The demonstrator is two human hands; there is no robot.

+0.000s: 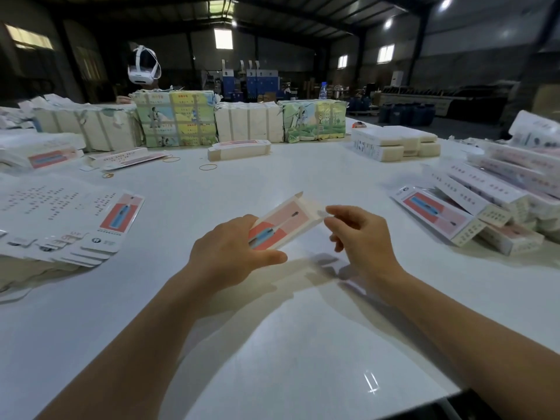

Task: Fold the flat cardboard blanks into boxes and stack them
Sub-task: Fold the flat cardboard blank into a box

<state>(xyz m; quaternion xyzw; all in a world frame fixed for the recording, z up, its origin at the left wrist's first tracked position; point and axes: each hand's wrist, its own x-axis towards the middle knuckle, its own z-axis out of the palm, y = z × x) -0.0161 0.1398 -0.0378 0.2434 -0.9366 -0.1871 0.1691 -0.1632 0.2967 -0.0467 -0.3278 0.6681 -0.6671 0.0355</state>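
A half-formed long white box [286, 222] with a red, pink and blue print hangs above the white table [272, 344]. My left hand [233, 253] grips its near end, thumb underneath. My right hand [360, 237] pinches the small end flap at the box's far right end. A fanned pile of flat blanks [69, 219] lies at the left. Several finished boxes [472, 207] are stacked at the right.
Wrapped bundles of card [178, 122] line the table's far side, with a person wearing a white headset [144, 68] behind them. Rubber bands [208, 167] and a small stack of blanks [239, 150] lie mid-table. White packs [397, 144] sit at the far right.
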